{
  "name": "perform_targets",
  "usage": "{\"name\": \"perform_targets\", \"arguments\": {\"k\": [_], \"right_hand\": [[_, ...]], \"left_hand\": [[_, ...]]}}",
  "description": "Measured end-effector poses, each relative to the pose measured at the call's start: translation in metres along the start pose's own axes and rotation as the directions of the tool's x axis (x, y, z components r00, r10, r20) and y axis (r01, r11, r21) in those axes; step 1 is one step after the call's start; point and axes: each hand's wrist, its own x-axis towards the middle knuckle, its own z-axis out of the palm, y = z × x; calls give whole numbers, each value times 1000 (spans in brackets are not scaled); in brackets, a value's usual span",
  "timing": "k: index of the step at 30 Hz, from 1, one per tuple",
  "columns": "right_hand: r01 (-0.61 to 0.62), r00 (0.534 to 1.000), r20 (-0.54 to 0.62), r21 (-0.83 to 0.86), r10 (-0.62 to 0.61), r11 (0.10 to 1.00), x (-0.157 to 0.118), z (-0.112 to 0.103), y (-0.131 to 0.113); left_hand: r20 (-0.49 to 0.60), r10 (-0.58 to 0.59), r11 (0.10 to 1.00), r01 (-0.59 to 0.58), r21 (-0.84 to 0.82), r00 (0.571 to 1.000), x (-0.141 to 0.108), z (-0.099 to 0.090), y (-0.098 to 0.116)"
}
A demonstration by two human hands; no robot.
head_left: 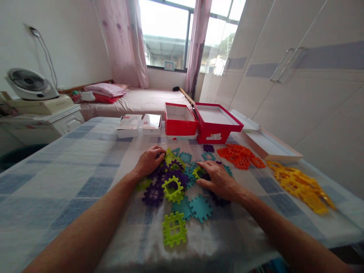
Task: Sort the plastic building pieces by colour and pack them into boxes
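On the checked cloth of the surface (85,182), centre: a mixed heap of interlocking tiles (176,178) in purple, teal and lime, with both hands laid on it. Left hand (149,161): palm down at the heap's far left edge, fingers curled over purple and lime pieces; whether its grip pinches one cannot be told. Right hand (217,180): palm down, fingers spread flat and pointing left, tips touching a lime tile (198,172); nothing pinched. Both forearms run in from the near edge, converging on the heap. Sorted apart: an orange pile (240,156) to the far right of centre, a yellow pile (301,185) near the right edge. One lime tile lies alone (174,228) close to the near edge. Behind: an open red box (179,121) and its lid (217,125), two small white boxes (139,126). Risk, as judged: a sweep of either forearm could push the lone lime tile off the near edge; toothed edges may snag, so lifting one piece could drag neighbours and scatter colours.
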Motion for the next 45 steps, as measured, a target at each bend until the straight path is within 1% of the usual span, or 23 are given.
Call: {"name": "perform_targets", "arguments": {"k": [3, 6, 8, 9, 11, 13, 16, 18, 20, 22, 25, 27, 29, 32, 35, 37, 39, 41, 43, 45], "right_hand": [[3, 1000, -13, 98, -2, 995, 3, -5, -4], [22, 997, -81, 201, -6, 979, 4, -16, -18], [80, 994, -97, 234, -59, 969, 5, -22, -32], [120, 991, -87, 237, -101, 964, 6, -23, -41], [191, 982, -50, 215, -185, 958, 7, -20, -57], [238, 971, -7, 156, -240, 959, 10, -13, -72], [264, 963, 42, 33, -265, 964, 12, 4, -86], [259, 965, 40, -34, -258, 965, 14, 15, -90], [246, 969, 17, -69, -245, 967, 14, 24, -91], [246, 969, -7, -67, -247, 967, 14, 29, -91], [269, 963, -23, -5, -269, 963, 13, 30, -89], [275, 961, -41, 64, -273, 959, 13, 27, -87], [270, 962, -72, 154, -262, 951, 13, 24, -84], [233, 969, -146, 300, -197, 925, 13, 18, -78], [195, 971, -212, 430, -112, 882, 17, 8, -70], [161, 972, -229, 466, -57, 870, 23, 0, -63], [126, 975, -222, 453, -25, 883, 32, -8, -55], [114, 984, -172, 413, -45, 903, 42, -12, -50], [117, 992, -93, 391, -87, 913, 50, -12, -48], [108, 994, -39, 420, -101, 901, 53, -7, -49]], "left_hand": [[-7, -3, 1000, 3, 7, 1000, 0, 0, 1], [-11, -6, 1000, 7, 8, 1000, 0, 0, 1], [-15, -8, 1000, 8, 6, 1000, 0, 1, 1], [-18, -6, 1000, 7, 7, 1000, 0, 1, 1], [-23, 1, 1000, -1, 12, 1000, 0, 1, 1], [-29, 8, 1000, -8, 18, 1000, 0, 2, 1], [-35, 7, 1000, -6, 22, 999, 0, 2, 1], [-34, 5, 1000, -5, 20, 999, 0, 2, 1], [-33, 5, 1000, -5, 15, 999, 0, 2, 2], [-33, 5, 1000, -5, 7, 999, 0, 1, 2], [-35, 2, 1000, -3, -28, 999, 0, 1, 2], [-39, -21, 996, 18, -85, 999, 1, 0, 2], [-48, -67, 985, 59, -164, 997, 1, -1, 1], [-59, -153, 949, 130, -287, 986, 3, -3, 2], [-25, -247, 882, 214, -421, 969, 4, -4, 3], [-10, -296, 838, 254, -482, 955, 5, -6, 3], [-40, -312, 835, 253, -489, 949, 5, -7, 2], [-87, -310, 861, 241, -448, 947, 5, -8, -1], [-106, -315, 884, 251, -395, 943, 4, -8, -4], [-99, -320, 897, 267, -351, 942, 3, -6, -7]]}}
